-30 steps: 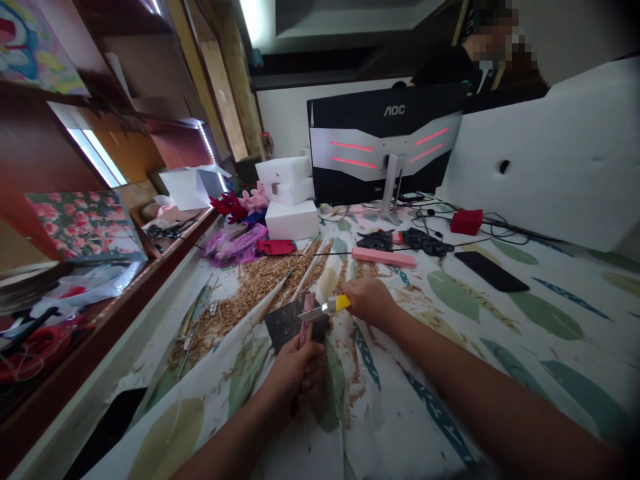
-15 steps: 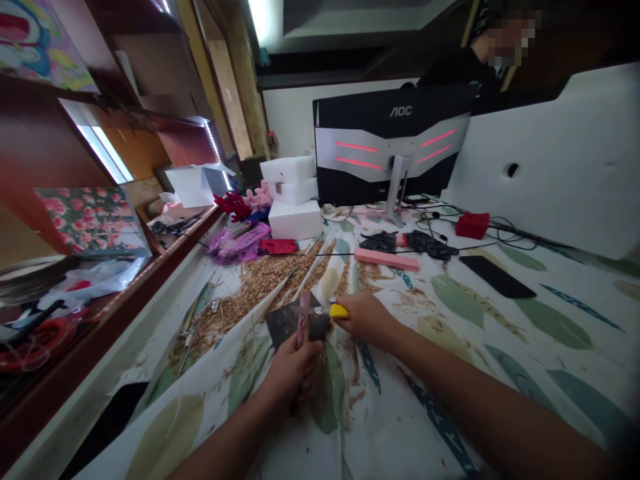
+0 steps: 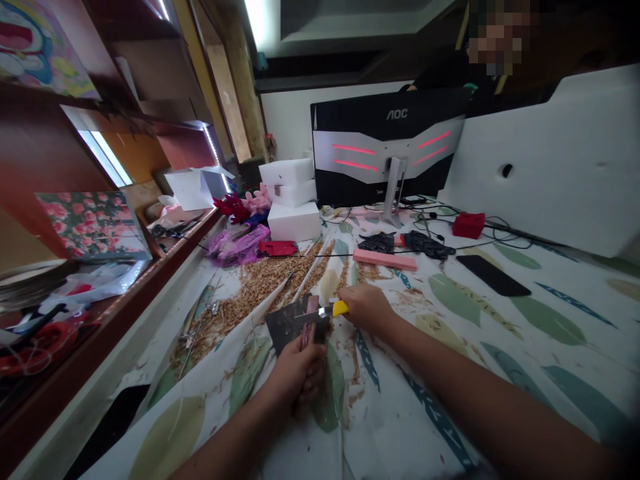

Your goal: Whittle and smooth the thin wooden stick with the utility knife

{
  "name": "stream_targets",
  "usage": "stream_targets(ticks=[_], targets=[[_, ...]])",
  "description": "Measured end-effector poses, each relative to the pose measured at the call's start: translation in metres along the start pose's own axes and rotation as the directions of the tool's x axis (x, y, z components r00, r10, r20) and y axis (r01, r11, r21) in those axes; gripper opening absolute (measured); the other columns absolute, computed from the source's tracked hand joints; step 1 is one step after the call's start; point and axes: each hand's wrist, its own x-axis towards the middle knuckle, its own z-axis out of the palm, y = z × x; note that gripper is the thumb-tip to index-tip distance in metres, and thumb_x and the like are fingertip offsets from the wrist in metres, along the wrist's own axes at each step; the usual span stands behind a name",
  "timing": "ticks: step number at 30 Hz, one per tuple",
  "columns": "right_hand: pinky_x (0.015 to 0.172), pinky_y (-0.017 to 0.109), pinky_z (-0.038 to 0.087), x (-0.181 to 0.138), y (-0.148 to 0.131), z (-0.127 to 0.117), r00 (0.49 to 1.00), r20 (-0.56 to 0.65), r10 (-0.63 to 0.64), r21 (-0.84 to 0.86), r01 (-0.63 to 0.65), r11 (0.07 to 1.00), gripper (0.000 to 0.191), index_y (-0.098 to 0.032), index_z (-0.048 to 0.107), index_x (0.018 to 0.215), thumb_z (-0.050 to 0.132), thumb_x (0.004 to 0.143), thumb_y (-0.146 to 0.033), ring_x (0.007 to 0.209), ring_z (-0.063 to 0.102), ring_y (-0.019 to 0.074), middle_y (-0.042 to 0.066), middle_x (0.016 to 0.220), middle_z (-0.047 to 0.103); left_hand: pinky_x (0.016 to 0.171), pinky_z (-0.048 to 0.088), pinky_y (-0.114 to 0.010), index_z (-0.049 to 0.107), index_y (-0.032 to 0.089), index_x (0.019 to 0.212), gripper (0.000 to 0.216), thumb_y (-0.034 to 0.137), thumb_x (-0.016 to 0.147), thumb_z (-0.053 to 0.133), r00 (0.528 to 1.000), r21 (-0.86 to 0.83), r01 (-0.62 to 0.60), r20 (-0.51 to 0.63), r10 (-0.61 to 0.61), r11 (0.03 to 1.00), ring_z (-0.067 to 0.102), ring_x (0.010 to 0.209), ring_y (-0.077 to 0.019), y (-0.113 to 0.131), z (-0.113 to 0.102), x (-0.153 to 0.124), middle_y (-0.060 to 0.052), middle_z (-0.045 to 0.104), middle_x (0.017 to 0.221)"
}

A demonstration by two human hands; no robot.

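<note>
Knife with a yellow handle: I have my right hand clamped on it, its blade crossing a narrow reddish stick. My left hand's grip is wrapped around the stick's near end, over a dark plate on the leaf-patterned desk, brown shavings beyond

So the stick pokes out just ahead of the left fingers, cutter across it from the right fingers, plate underneath, shavings beyond and to the left, monitor way out past all those fingers.
</note>
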Motion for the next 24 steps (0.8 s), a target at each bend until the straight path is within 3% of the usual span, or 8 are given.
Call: stream_targets(ticks=[9,12,14,17,19,21,24], targets=[[0.066,0.028,0.034,0.007,0.002,0.0,1.0,0.003,0.016,-0.025,-0.016,1.0,0.02,-0.015,0.068,0.09,0.051,0.09,-0.025,0.083,0.065,0.0222,0.014,0.089,0.073,0.029,0.01,-0.016,0.035,0.027,0.079,0.035,0.029,0.07,0.069,1.0,-0.031,0.021,-0.004,-0.021,0.999,0.018,0.033,-0.0052,0.006,0.001,0.001,0.013,0.033,0.045],[0.065,0.027,0.034,0.009,0.028,-0.012,0.97,-0.002,0.243,-0.021,-0.243,0.97,0.022,-0.017,0.07,0.091,0.054,0.09,-0.033,0.081,0.065,0.0218,0.012,0.088,0.073,0.028,0.011,-0.016,0.037,0.026,0.076,0.031,0.029,0.07,0.067,0.999,-0.034,0.033,-0.012,-0.034,0.999,0.017,0.033,-0.005,0.004,-0.002,-0.003,0.013,0.032,0.044],[0.061,0.028,0.032,0.007,0.054,-0.023,0.901,-0.04,0.432,-0.045,-0.433,0.9,0.032,-0.016,0.07,0.093,0.051,0.092,-0.041,0.074,0.064,0.0222,0.013,0.084,0.072,0.026,0.012,-0.016,0.038,0.025,0.075,0.029,0.029,0.069,0.066,0.999,-0.038,0.036,-0.009,-0.036,0.999,0.016,0.032,-0.005,0.002,-0.003,-0.006,0.013,0.032,0.042],[0.061,0.028,0.032,0.001,0.077,-0.033,0.84,-0.139,0.524,-0.02,-0.531,0.847,0.04,-0.015,0.069,0.097,0.044,0.096,-0.046,0.075,0.063,0.0229,0.014,0.086,0.072,0.025,0.014,-0.016,0.038,0.025,0.074,0.029,0.028,0.069,0.067,1.0,-0.043,0.016,-0.001,-0.016,0.999,0.016,0.031,-0.0051,0.001,-0.003,-0.007,0.013,0.033,0.041],[0.063,0.028,0.032,-0.003,0.069,-0.032,0.889,-0.128,0.441,0.055,-0.437,0.898,0.031,-0.018,0.069,0.094,0.049,0.093,-0.042,0.078,0.063,0.0212,0.01,0.088,0.073,0.025,0.015,-0.016,0.037,0.025,0.073,0.032,0.03,0.07,0.069,1.0,-0.039,-0.008,-0.001,0.008,0.999,0.017,0.031,-0.005,0.0,-0.001,-0.005,0.013,0.033,0.041],[0.065,0.027,0.032,-0.005,0.047,-0.026,0.964,-0.069,0.258,0.121,-0.248,0.961,0.024,-0.02,0.069,0.088,0.054,0.091,-0.039,0.078,0.063,0.0196,0.006,0.087,0.073,0.024,0.015,-0.016,0.036,0.026,0.073,0.035,0.034,0.071,0.07,0.999,-0.034,-0.032,-0.004,0.032,0.999,0.017,0.03,-0.0051,0.001,0.0,-0.003,0.013,0.034,0.041],[0.066,0.027,0.032,-0.006,0.01,-0.016,0.999,-0.003,0.033,0.152,-0.033,0.988,0.022,-0.021,0.067,0.086,0.058,0.089,-0.041,0.08,0.063,0.0193,0.004,0.087,0.073,0.025,0.016,-0.016,0.036,0.026,0.074,0.038,0.038,0.071,0.072,0.999,-0.03,-0.046,-0.008,0.046,0.998,0.018,0.03,-0.0051,0.002,0.001,-0.002,0.013,0.034,0.04]])
